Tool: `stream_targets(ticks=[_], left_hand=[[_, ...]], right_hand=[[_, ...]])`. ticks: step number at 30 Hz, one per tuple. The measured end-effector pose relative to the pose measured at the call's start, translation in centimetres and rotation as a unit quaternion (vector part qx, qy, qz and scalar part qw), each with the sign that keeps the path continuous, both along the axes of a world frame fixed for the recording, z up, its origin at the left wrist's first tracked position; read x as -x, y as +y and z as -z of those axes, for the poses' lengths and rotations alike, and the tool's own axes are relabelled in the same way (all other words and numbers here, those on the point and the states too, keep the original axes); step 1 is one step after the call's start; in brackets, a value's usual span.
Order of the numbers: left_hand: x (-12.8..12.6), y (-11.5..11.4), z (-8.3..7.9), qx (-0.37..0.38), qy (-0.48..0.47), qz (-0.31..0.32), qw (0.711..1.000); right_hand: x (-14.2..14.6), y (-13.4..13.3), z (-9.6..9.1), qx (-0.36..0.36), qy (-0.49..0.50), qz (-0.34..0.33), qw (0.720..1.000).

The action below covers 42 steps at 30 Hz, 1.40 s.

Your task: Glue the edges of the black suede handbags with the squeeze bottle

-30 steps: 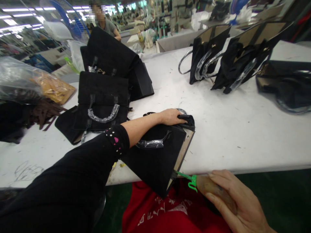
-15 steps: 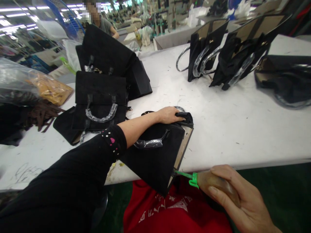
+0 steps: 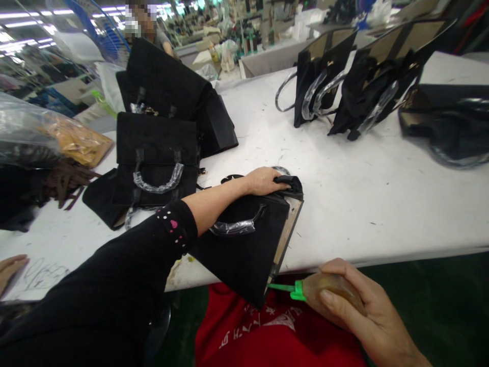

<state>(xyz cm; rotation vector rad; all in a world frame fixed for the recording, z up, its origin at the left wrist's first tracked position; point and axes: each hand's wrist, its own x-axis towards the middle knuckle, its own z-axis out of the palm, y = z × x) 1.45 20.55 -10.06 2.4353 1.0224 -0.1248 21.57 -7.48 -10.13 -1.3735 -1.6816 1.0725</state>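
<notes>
Reaching in from the right, the nozzle [image 3: 282, 287] of the squeeze bottle [image 3: 332, 295] meets the near end of the pale side edge [image 3: 287, 232] of the black handbag [image 3: 244, 255]; whether its tip touches or sits just off the edge, the view does not settle. The handbag lies left of the right hand [image 3: 361, 300], on the near margin of the white surface [image 3: 344, 214], its near corner jutting out above the red apron [image 3: 244, 331]. That pale edge runs lengthwise from near the left hand [image 3: 265, 181] back toward the person, slanting leftward as it nears. The bottle's long axis lies across it, nozzle pointing left, body sloping toward the right palm. The right grip is wrapped around the bottle, thumb along its near side; the left grip is closed over folded black material at the handbag's far end. The right hand is nearer the edge's near end, the left its far end.
</notes>
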Motion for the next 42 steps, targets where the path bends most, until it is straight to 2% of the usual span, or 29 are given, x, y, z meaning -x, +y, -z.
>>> stream_targets(ticks=[3,7,11,15,18,22,26,29,32,34,38,42], left_hand=[[0.0,0.0,0.2,-0.001,-0.002,-0.001,1.0],[0.0,-0.1,0.0,0.003,-0.003,-0.005,1.0],[0.1,-0.3,-0.2,0.007,-0.013,-0.016,1.0],[0.3,-0.6,-0.2,0.009,-0.028,-0.034,0.999],[0.6,-0.9,-1.0,0.01,-0.035,-0.046,0.998],[1.6,-1.0,-4.1,0.009,-0.045,-0.06,0.997],[3.0,-1.2,-8.6,-0.005,-0.093,-0.067,0.993],[3.3,-1.7,-11.7,-0.051,-0.118,-0.062,0.99],[3.1,-3.2,-13.7,-0.108,-0.138,-0.066,0.982],[2.9,-4.7,-14.1,-0.148,-0.138,-0.069,0.977],[3.9,-8.7,-13.6,-0.2,-0.092,-0.076,0.972],[6.2,-12.6,-13.1,-0.164,-0.103,-0.113,0.975]], right_hand=[[0.0,-0.2,-0.2,-0.03,-0.023,0.023,0.999],[0.0,-0.3,-0.2,-0.01,-0.006,-0.005,1.0],[0.1,-0.4,0.2,-0.018,-0.008,0.032,0.999],[-0.1,-0.7,0.6,0.021,0.013,0.0,1.0],[-0.3,-0.7,0.6,0.007,-0.009,0.003,1.0],[-0.5,0.2,0.0,-0.026,-0.03,-0.008,0.999],[-0.9,1.5,-0.5,-0.088,-0.055,-0.005,0.995],[-1.4,2.5,-0.2,-0.132,-0.086,0.016,0.987],[-2.2,3.7,0.6,-0.167,-0.108,0.043,0.979],[-2.7,4.5,1.2,-0.179,-0.121,0.054,0.975],[-3.3,5.4,2.1,-0.173,-0.122,0.062,0.975],[-3.0,4.6,2.2,-0.151,-0.1,0.08,0.98]])
